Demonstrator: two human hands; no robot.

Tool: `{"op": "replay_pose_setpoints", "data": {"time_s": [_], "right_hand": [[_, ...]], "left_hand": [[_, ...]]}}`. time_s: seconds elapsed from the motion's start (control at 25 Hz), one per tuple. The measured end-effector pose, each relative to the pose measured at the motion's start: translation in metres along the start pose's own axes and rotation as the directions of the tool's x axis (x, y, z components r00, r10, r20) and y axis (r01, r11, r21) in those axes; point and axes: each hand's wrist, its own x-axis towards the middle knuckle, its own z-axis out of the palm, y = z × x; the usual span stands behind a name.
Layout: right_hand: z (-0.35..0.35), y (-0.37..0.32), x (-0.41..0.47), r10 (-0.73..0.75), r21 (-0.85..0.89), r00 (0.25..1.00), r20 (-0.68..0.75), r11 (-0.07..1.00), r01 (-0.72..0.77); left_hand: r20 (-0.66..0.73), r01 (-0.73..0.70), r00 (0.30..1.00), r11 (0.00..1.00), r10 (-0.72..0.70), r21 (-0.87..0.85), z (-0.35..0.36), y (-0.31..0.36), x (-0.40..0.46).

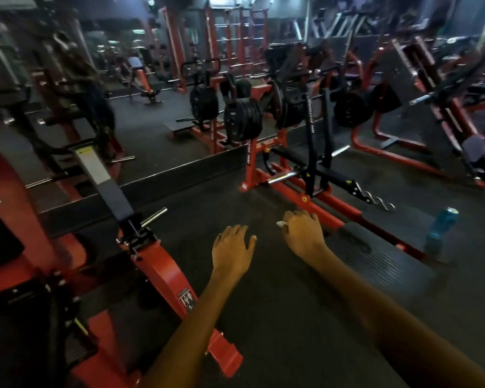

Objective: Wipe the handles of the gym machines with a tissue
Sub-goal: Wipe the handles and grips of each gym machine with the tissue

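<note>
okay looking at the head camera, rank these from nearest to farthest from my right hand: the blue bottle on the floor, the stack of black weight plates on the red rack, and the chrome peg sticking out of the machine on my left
From the right hand, which holds the tissue:
1. Chrome peg, to its left on the near red machine.
2. Blue bottle, to its right on the floor; close to the peg's distance, hard to separate.
3. Black weight plates, farthest, ahead by the mirror.

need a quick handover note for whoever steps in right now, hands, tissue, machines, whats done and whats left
Left hand: held out over the floor, fingers loosely spread, holding nothing.
Right hand: fingers curled round a small white tissue, only a corner of which shows at the thumb side.
Neither hand touches a machine at this moment.
Nearest machines: a red lever arm with a black grip pad to the left, and a red floor frame with a chrome peg straight ahead.
A blue bottle stands on the mat to the right.
Done: which handles have been wiped cannot be told from this view.
Left: bring the tissue to the next handle and wipe it.
</note>
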Motion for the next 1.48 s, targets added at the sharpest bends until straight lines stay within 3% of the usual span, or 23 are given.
{"op": "replay_pose_setpoints", "data": {"time_s": [0.36, 0.56, 0.96, 1.16, 1.48], "right_hand": [[0.077, 0.031, 0.234, -0.301, 0.195, 0.953, -0.016, 0.934, 0.298], [0.103, 0.031, 0.383, -0.506, 0.28, 0.862, -0.015, 0.826, 0.489], [0.197, -0.082, 0.585, -0.764, 0.42, 0.64, -0.083, 0.555, 0.718], [0.214, -0.152, 0.689, -0.791, 0.402, 0.595, -0.141, 0.503, 0.765], [0.29, -0.28, 0.787, -0.853, 0.533, 0.517, -0.069, 0.407, 0.742]], "left_hand": [[-0.11, 0.277, 0.956, 0.96, -0.271, 0.042, 0.047, -0.01, 0.188], [-0.224, 0.477, 0.859, 0.879, -0.461, 0.017, 0.046, -0.019, 0.302], [-0.396, 0.682, 0.649, 0.727, -0.65, -0.076, 0.06, -0.135, 0.456], [-0.473, 0.711, 0.573, 0.693, -0.67, -0.12, 0.03, -0.213, 0.54], [-0.525, 0.791, 0.471, 0.603, -0.709, -0.106, -0.002, -0.332, 0.614]]}}
